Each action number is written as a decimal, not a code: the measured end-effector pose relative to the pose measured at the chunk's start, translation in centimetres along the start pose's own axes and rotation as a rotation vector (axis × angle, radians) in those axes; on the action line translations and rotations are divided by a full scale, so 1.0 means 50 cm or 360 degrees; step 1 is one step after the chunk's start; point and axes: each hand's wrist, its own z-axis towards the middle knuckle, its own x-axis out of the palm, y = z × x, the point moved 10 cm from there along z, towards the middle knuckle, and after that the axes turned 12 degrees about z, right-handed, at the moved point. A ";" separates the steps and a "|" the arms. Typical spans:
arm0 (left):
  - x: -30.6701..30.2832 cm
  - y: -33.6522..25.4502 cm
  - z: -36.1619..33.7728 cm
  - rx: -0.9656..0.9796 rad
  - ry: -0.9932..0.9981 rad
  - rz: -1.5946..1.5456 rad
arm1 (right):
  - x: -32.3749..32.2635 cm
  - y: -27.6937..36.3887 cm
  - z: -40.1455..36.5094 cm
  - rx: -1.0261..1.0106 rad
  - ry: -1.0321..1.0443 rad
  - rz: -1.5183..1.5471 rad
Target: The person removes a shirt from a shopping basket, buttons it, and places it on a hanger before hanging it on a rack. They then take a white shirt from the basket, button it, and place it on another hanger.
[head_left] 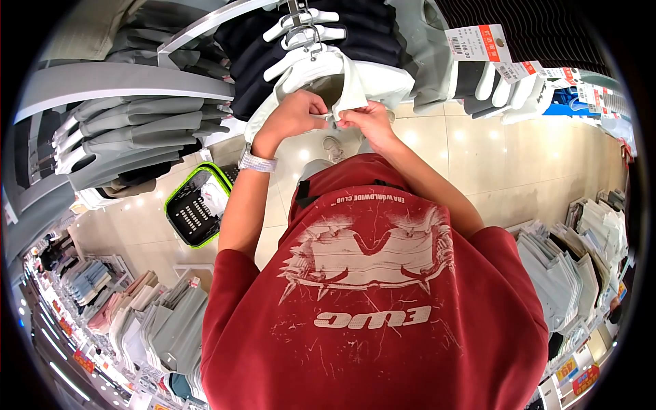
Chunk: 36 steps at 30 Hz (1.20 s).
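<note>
A white collared shirt (383,78) hangs on a white hanger (280,66) from the rack in front of me. My left hand (295,117), with a pale band on the wrist, has its fingers closed on the shirt's front edge below the collar. Opposite it, my right hand (370,123) pinches the other front edge beside the collar point. Both sets of fingertips are close together at the neck opening. Whether a button lies between them is too small to tell.
Dark garments (369,34) hang behind the shirt, and grey ones (137,130) hang to the left. Price tags (478,42) stick out at the upper right. On the tiled floor (424,164) stands a black basket with a green rim (169,205), holding something white.
</note>
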 end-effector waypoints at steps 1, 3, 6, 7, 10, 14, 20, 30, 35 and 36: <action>-0.002 -0.006 -0.001 0.0045 -0.0019 0.0017 | 0.000 -0.002 0.001 0.0001 0.0004 0.0007; -0.007 -0.012 -0.001 0.0091 -0.0040 0.0035 | -0.001 -0.004 0.002 -0.0001 0.0009 0.0008; 0.005 -0.001 0.001 0.0020 0.0108 0.0004 | -0.003 -0.005 0.003 0.0003 0.0031 -0.0008; 0.003 0.005 0.002 0.0004 0.0089 -0.0020 | -0.002 -0.006 0.003 0.0011 0.0050 -0.0023; -0.009 0.006 0.002 0.0004 0.0043 -0.0055 | -0.001 -0.004 0.001 0.0009 0.0046 -0.0025; -0.030 0.007 0.006 -0.0012 -0.0151 -0.0199 | 0.005 0.003 -0.001 -0.0020 0.0024 0.0012; -0.030 -0.005 0.011 -0.0125 -0.0222 -0.0143 | 0.015 0.017 -0.001 -0.0140 0.0006 0.0057; -0.023 0.015 0.018 -0.0157 -0.0239 -0.0158 | 0.026 0.020 -0.004 -0.0142 0.0013 0.0002; -0.034 0.012 0.014 -0.0178 -0.0365 -0.0172 | 0.027 0.026 -0.005 -0.0205 -0.0015 -0.0055; -0.032 0.015 0.016 -0.0180 -0.0365 -0.0172 | 0.026 0.025 -0.003 -0.0214 -0.0021 -0.0075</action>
